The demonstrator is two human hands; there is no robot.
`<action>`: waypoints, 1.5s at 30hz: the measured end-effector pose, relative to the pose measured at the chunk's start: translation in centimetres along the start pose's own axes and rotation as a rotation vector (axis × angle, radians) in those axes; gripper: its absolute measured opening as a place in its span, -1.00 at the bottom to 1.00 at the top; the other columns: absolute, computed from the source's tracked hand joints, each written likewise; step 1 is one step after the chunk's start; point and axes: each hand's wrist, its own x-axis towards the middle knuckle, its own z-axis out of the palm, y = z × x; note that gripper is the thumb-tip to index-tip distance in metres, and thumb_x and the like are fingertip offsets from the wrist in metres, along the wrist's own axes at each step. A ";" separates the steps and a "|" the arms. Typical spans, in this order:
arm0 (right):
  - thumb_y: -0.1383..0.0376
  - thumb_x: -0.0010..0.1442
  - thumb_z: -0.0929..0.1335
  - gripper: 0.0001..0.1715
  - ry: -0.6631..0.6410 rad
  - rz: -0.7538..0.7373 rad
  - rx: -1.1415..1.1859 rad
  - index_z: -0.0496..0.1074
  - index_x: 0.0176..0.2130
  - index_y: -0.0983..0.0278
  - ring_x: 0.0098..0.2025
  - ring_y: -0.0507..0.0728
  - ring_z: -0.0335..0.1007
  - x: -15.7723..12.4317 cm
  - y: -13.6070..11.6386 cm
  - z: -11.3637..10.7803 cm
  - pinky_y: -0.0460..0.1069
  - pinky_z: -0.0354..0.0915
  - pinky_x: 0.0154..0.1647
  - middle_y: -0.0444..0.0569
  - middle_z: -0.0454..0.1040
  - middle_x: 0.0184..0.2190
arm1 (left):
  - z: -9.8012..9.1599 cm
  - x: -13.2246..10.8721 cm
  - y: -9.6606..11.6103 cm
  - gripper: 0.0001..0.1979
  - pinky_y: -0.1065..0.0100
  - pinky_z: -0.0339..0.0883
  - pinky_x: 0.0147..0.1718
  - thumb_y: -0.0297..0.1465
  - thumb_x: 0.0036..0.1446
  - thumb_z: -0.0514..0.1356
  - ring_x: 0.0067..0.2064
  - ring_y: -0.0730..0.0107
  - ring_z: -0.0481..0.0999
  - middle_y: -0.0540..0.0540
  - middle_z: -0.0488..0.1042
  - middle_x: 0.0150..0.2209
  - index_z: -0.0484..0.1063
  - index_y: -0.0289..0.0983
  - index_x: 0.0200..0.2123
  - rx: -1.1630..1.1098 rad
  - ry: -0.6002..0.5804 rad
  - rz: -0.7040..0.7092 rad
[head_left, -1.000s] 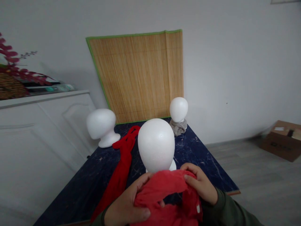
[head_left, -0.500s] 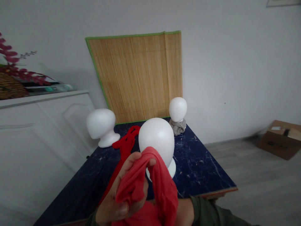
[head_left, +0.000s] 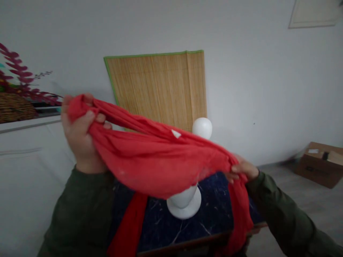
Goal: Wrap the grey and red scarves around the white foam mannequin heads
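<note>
A coral-red scarf [head_left: 152, 160] is stretched across the view between both hands, a small white label on its upper edge. My left hand [head_left: 83, 132], raised at the left, is closed round one bunched part of it. Lower at the right, my right hand [head_left: 241, 169] grips the other part, and a loose end hangs below the fingers. Behind the cloth stands a white mannequin head [head_left: 184, 203]; only its neck and round base show, the rest being hidden. A darker red cloth [head_left: 130, 225] lies on the table to the left of that base.
The dark blue marbled table [head_left: 211, 210] carries these things. At its far end shows another white head [head_left: 202, 127]. A bamboo mat [head_left: 152, 85] hangs on the wall. White cabinets [head_left: 29, 185] with a wicker basket [head_left: 16, 107] stand left; a cardboard box [head_left: 318, 164] lies right.
My hands have moved apart and up, left hand to the left and right hand to the right. The bunched scarf is now spread out between them, covering the near head.
</note>
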 end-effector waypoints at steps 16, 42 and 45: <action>0.46 -0.24 0.40 -0.88 0.551 0.366 -0.515 0.40 -0.54 0.37 -0.62 -0.02 0.21 7.9 11.2 -5.3 -0.11 0.20 -0.55 -0.17 0.34 -0.71 | 5.4 -4.8 -18.7 -0.69 0.27 0.30 -0.18 -0.56 -0.29 0.15 -0.39 0.44 0.42 0.00 0.43 -0.44 0.34 -0.34 -0.33 -0.515 0.168 -0.522; 0.40 -0.02 0.27 -0.93 0.311 0.210 -0.600 0.29 -0.41 0.28 -0.33 0.06 0.27 -2.9 16.8 9.1 -0.06 0.19 -0.28 -0.11 0.36 -0.42 | 6.6 -23.5 -12.3 -0.56 0.22 0.16 0.01 -0.32 -0.14 0.28 -0.08 0.17 0.39 -0.20 0.46 -0.13 0.41 -0.32 -0.13 -0.307 -0.815 -0.750; 0.43 -0.02 0.25 -0.76 0.222 0.210 -0.484 0.34 -0.27 0.27 -0.28 0.07 0.28 -2.8 16.2 9.8 -0.04 0.19 -0.20 -0.10 0.38 -0.36 | 6.8 -24.0 -12.9 -0.53 0.19 0.05 0.10 -0.29 -0.10 0.25 0.02 0.13 0.31 -0.20 0.43 -0.07 0.38 -0.31 -0.07 -0.297 -0.865 -0.746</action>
